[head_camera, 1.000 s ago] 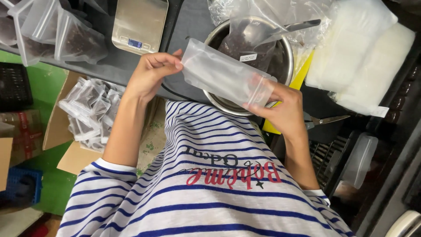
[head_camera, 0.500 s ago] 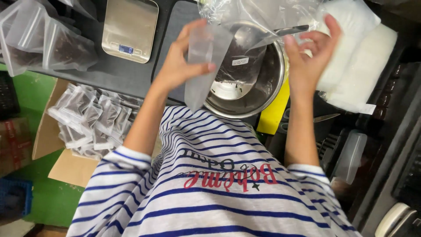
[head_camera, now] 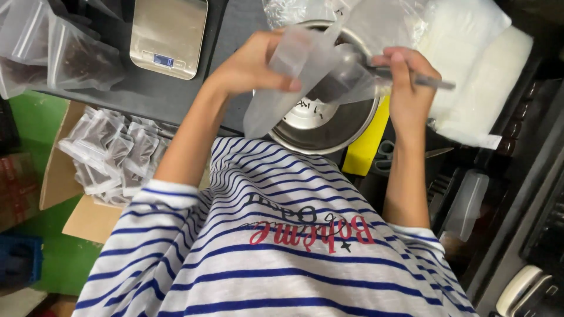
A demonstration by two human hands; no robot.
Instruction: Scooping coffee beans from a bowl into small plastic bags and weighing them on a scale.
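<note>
1. Nearest the camera: a blue-and-white striped shirt (head_camera: pixel 282 252) with red lettering (wording not recorded) fills the lower frame.
2. Left of the shirt, below worktop level, an open cardboard box (head_camera: pixel 64 176) holds a pile of small clear pouches (head_camera: pixel 111 155) with dark contents.
3. Left hand (head_camera: pixel 252 64): fingers clenched on the upper edge of a clear plastic bag (head_camera: pixel 294 76), which hangs tilted over the steel bowl.
4. Right hand (head_camera: pixel 408 88): fingers grasping the handle of a metal scoop (head_camera: pixel 376 73); the scoop's head sits at the bag's mouth, with dark material visible through the plastic.
5. Steel bowl (head_camera: pixel 329 126): directly beneath both hands, on the dark worktop (head_camera: pixel 176 94); its base is largely bare.
6. Right of the bowl: a yellow item (head_camera: pixel 367 144), scissors (head_camera: pixel 388 155) just beside it.
7. Farther back: a digital scale (head_camera: pixel 167 35) on the left, filled pouches (head_camera: pixel 70 56) beyond it, and a stack of white bags (head_camera: pixel 476 70) on the right.
</note>
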